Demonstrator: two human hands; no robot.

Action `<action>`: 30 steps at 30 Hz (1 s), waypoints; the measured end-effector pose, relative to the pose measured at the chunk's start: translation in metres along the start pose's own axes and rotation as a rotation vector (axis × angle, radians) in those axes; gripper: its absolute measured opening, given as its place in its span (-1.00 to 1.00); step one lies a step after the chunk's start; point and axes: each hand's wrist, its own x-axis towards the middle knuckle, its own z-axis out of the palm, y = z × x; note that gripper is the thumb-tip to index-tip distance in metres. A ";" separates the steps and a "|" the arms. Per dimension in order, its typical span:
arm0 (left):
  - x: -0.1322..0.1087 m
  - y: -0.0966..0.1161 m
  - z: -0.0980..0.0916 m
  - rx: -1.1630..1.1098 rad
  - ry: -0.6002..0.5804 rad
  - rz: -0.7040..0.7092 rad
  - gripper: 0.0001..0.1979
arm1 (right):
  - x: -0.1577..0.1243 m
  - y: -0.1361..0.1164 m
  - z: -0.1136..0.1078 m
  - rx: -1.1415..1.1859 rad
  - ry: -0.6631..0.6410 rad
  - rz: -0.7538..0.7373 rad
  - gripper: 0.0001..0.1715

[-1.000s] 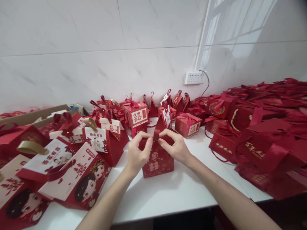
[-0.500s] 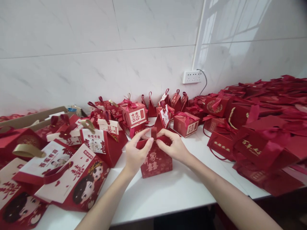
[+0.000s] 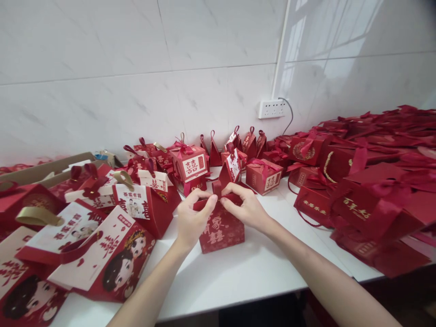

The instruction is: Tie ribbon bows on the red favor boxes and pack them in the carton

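A small red gift box [image 3: 223,234] with pale printed characters stands upright on the white table [image 3: 235,281] in front of me. At its top edge, my left hand [image 3: 194,215] pinches the left side between thumb and fingers. My right hand [image 3: 243,206] pinches the same edge from the right, its thumb close to the other thumb. Between the fingertips a red ribbon loop [image 3: 216,187] rises from the box top. The fingers hide part of the upper edge.
Finished-looking gift boxes [image 3: 102,254] with ribbon handles crowd the left. A red box with a white label [image 3: 194,165] and several others stand behind. Red boxes with ribbons [image 3: 384,200] are heaped on the right. A power strip [image 3: 271,109] is on the tiled wall.
Both hands keep their grip at the box top. The ribbon loop has tilted slightly to the left, and the fingertips have shifted a little; the box stays in place.
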 end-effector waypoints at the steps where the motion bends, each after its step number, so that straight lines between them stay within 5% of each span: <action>1: 0.000 0.000 0.000 0.003 0.000 -0.004 -0.85 | 0.000 0.000 0.000 -0.008 0.006 0.004 -0.94; 5: 0.000 -0.001 0.001 0.002 -0.005 -0.003 -0.82 | -0.001 -0.001 -0.007 -0.036 -0.039 0.018 -0.92; 9: -0.001 -0.004 0.001 0.012 -0.006 0.002 -0.83 | 0.003 0.004 -0.029 -0.019 -0.322 0.155 -0.46; 11: -0.003 -0.009 0.002 0.013 0.009 0.049 -0.87 | 0.006 0.008 -0.038 0.000 -0.448 0.237 -0.57; 13: -0.004 -0.017 0.003 0.026 0.061 0.188 -0.79 | 0.008 0.013 -0.044 -0.012 -0.438 0.276 -0.72; 17: -0.007 -0.034 0.005 0.168 0.102 0.545 -0.48 | 0.010 0.023 -0.054 -0.024 0.009 0.277 -0.70; 21: -0.010 -0.041 0.008 0.264 -0.018 0.601 -0.54 | 0.036 0.019 -0.074 -0.010 0.712 0.100 -0.71; 23: -0.012 -0.041 0.010 0.268 -0.071 0.603 -0.57 | 0.065 0.009 -0.081 -0.121 0.939 -0.001 -0.75; 26: -0.013 -0.040 0.012 0.264 -0.132 0.609 -0.62 | 0.116 -0.007 -0.080 -0.344 0.984 -0.040 -0.79; 30: -0.013 -0.041 0.013 0.253 -0.185 0.591 -0.71 | 0.172 -0.007 -0.054 -0.563 0.768 0.087 -0.70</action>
